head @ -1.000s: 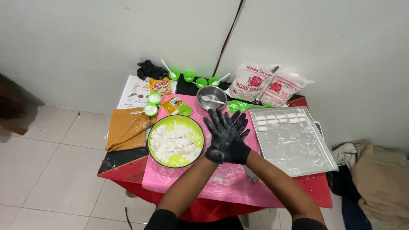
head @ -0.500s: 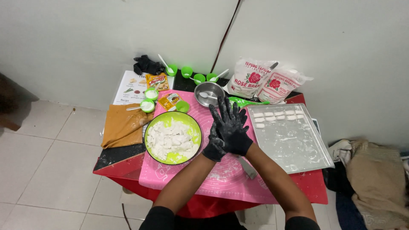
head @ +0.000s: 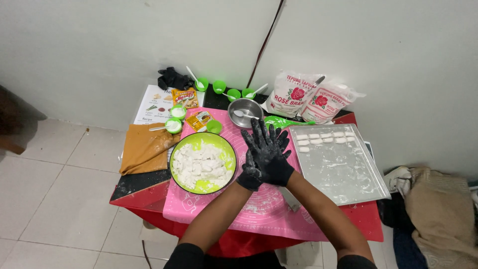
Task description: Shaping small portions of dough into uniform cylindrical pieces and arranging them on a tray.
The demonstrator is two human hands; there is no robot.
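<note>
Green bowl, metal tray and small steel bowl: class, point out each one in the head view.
Green bowl (head: 225,147): head view, on its right inner wall.
Metal tray (head: 343,179): head view, on its bare floured floor.
Small steel bowl (head: 247,121): head view, on its inside.

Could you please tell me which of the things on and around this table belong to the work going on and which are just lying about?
In use:
left hand and right hand, gloved, floury, pressed together
green bowl of white dough pieces
metal tray with shaped pieces
pink mat
two flour bags

Lying about:
brown cloth
black cloth
beige bundle on the floor
</note>
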